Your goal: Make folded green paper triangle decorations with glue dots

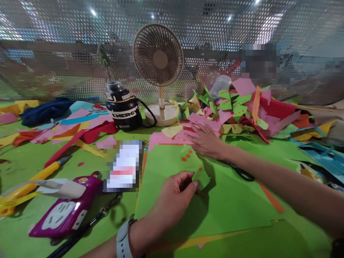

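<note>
My left hand (172,195) pinches a small folded piece of green paper (202,178) between thumb and fingers, above a large stack of green sheets (231,200). Small orange squares dot the piece. Right behind it is a paler green piece (190,157) with several orange squares. My right hand (208,140) reaches forward, palm down with fingers apart, over pink paper (172,138) at the stack's far edge. Whether it presses on the paper I cannot tell. Below my right forearm, a black-handled tool (243,173) shows only in part.
A fan (160,59) and a black bottle (123,111) stand at the back. Cut paper scraps (239,104) pile up at back right. A blurred phone (123,166), a purple device (67,204) and a yellow-handled cutter (40,177) lie to the left. Perforated mesh (209,46) rises behind.
</note>
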`<state>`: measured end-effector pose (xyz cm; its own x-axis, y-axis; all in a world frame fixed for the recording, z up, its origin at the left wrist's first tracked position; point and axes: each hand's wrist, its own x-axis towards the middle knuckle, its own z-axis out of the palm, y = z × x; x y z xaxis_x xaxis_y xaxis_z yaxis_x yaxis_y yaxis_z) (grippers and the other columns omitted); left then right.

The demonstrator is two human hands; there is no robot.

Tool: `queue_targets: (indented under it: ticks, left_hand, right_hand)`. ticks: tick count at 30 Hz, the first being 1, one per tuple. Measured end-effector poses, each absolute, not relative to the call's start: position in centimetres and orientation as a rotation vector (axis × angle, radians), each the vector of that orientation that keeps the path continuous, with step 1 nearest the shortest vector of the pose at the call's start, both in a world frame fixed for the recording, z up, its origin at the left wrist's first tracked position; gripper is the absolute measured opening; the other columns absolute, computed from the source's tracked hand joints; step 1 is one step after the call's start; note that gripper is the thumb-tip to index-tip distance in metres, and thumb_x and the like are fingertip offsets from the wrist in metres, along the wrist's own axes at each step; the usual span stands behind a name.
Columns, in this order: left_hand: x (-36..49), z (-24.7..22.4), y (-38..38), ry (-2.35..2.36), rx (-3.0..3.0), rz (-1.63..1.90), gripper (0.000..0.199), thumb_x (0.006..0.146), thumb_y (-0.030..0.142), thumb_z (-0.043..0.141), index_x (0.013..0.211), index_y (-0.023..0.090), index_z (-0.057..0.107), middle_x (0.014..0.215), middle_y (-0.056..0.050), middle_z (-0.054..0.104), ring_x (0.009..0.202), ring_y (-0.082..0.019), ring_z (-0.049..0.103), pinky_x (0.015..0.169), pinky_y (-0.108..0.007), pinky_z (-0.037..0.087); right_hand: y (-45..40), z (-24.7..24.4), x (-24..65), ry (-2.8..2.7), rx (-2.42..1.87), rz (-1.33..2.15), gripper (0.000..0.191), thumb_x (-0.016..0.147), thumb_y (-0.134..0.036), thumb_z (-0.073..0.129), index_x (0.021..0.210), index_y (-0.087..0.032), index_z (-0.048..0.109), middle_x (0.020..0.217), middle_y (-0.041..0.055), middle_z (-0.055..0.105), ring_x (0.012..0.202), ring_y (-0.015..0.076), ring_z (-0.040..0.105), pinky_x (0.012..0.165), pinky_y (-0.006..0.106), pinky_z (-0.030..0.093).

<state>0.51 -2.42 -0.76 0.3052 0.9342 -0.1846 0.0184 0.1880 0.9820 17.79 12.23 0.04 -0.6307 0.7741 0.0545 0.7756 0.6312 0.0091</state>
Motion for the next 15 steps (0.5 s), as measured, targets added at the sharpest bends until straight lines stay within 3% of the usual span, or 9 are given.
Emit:
queue_targets:
  ticks: [5, 15]
  left_hand:
    - [0.4, -0.5, -2.2, 1.052, 1.166, 0.838, 0.013, 0.082, 0.029, 0.059, 0.084, 0.018, 0.066, 0.076, -0.004, 0.068, 0.075, -0.018, 0.062, 0.071, -0.030, 0.047]
    - [0.2, -0.6, -1.9, 1.133, 0.928, 0.896, 0.018, 0.075, 0.035, 0.070, 0.081, 0.019, 0.064, 0.077, 0.000, 0.065, 0.074, -0.016, 0.064, 0.077, -0.031, 0.049]
  right_hand:
    - [12.2, 1.2, 20.4, -2.705, -1.387, -0.031, 0.052, 0.096, -0.057, 0.032, 0.132, -0.032, 0.058, 0.161, 0.0020, 0.015, 0.147, 0.0336, 0.007, 0.117, 0.056, 0.006]
    - [10.9, 0.0, 21.9, -2.807, -1.394, -0.115, 0.045, 0.096, -0.039, 0.037, 0.139, -0.032, 0.050, 0.161, 0.0017, 0.014, 0.147, 0.0325, 0.006, 0.116, 0.058, 0.003]
